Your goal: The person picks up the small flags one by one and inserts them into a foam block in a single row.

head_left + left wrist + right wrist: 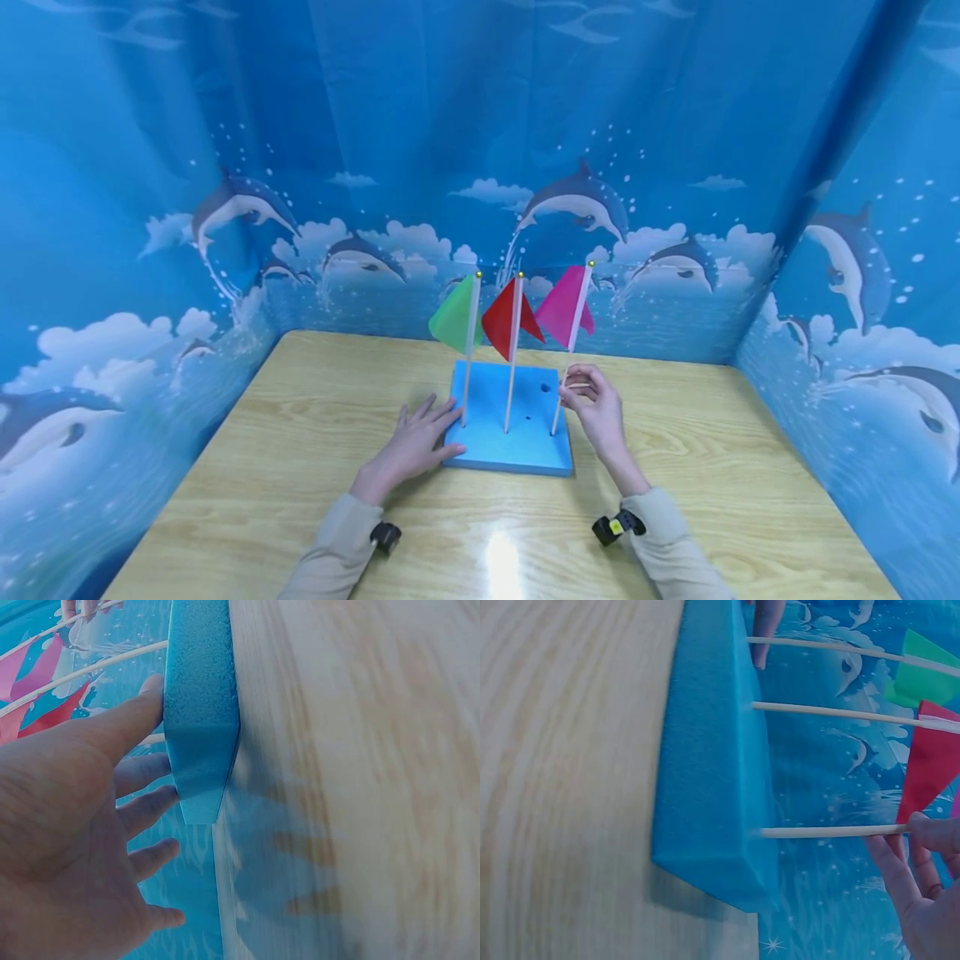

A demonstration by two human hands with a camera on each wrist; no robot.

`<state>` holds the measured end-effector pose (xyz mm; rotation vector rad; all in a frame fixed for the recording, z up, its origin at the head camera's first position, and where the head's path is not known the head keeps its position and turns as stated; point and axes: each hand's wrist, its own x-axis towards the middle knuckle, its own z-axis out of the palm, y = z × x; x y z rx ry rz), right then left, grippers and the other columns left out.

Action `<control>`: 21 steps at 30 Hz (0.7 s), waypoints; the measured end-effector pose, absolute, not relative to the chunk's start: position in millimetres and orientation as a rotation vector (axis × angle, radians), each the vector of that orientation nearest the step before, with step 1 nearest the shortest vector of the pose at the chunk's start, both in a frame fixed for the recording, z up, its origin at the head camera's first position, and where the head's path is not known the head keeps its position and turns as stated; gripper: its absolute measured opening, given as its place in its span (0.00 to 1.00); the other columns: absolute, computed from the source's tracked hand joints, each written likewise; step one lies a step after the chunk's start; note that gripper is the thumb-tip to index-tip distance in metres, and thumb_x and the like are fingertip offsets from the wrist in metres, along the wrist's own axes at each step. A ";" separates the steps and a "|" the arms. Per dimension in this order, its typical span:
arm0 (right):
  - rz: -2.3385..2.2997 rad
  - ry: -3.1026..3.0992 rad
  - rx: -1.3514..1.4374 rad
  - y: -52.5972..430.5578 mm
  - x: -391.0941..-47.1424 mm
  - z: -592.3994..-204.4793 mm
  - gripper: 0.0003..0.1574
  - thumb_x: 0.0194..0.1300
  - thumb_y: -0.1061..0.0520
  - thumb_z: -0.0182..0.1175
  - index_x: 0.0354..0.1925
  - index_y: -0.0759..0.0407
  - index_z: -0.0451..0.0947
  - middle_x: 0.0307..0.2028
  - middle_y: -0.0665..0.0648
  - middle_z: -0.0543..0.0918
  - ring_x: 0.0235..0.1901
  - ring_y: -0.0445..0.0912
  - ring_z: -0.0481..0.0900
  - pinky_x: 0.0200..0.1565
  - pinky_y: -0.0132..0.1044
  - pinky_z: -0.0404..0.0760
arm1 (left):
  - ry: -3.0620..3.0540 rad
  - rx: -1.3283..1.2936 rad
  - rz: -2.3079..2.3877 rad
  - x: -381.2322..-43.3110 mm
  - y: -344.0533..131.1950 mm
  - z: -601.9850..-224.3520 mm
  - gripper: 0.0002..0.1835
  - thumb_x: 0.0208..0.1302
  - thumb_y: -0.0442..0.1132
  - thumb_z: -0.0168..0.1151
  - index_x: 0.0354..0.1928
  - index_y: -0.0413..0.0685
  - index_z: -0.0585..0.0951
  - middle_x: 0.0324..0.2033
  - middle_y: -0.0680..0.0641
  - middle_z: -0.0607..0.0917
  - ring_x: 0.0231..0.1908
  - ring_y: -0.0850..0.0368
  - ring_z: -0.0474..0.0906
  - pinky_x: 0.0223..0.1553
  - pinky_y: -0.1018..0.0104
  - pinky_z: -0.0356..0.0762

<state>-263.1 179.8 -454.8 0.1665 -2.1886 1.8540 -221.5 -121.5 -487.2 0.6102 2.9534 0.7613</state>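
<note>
A blue foam block (491,454) lies flat on the table with three small flags standing in it. The green flag (453,318) is at the left, the red flag (501,321) in the middle, the pink flag (561,310) at the right, leaning slightly. My right hand (596,407) pinches the pink flag's wooden stick (832,832) between thumb and fingers, partway up; its lower end meets the block. At the block's left edge my left hand (412,442) rests with fingers spread, thumb and fingertips against the foam (201,697).
Two holes show in the block's top, a larger hole (545,387) near the back right and a smaller one. Blue curtains (465,125) printed with dolphins hang behind and beside the wooden table (322,392). Wrist cameras (618,527) sit on both sleeves.
</note>
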 end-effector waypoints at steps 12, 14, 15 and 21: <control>1.787 -2.260 0.198 176.2 -259.3 -465.7 0.17 0.64 0.73 0.65 0.51 0.70 0.77 0.42 0.70 0.83 0.35 0.42 0.83 0.37 0.34 0.88 | 2.952 0.615 0.766 -222.2 -121.1 -487.5 0.36 0.70 0.56 0.62 0.75 0.50 0.67 0.76 0.44 0.63 0.78 0.36 0.47 0.70 0.23 0.38; 1.776 -2.266 0.197 176.0 -259.5 -467.7 0.17 0.63 0.73 0.66 0.51 0.70 0.78 0.42 0.70 0.83 0.36 0.42 0.83 0.37 0.33 0.88 | 2.949 0.615 0.762 -222.4 -121.5 -488.0 0.36 0.70 0.56 0.62 0.75 0.51 0.67 0.77 0.45 0.62 0.78 0.36 0.47 0.71 0.23 0.38; 1.769 -2.266 0.200 175.9 -259.5 -468.8 0.16 0.63 0.73 0.66 0.50 0.70 0.78 0.42 0.70 0.83 0.36 0.42 0.83 0.38 0.32 0.88 | 2.949 0.617 0.764 -222.5 -121.6 -488.2 0.36 0.71 0.56 0.62 0.75 0.50 0.67 0.77 0.45 0.62 0.78 0.36 0.47 0.70 0.23 0.38; 1.740 -2.293 0.212 169.7 -243.7 -448.7 0.15 0.63 0.74 0.65 0.49 0.74 0.77 0.42 0.74 0.82 0.39 0.55 0.84 0.39 0.33 0.87 | 2.947 0.629 0.767 -223.3 -121.7 -488.8 0.36 0.70 0.56 0.62 0.75 0.50 0.68 0.76 0.44 0.63 0.77 0.36 0.48 0.70 0.23 0.38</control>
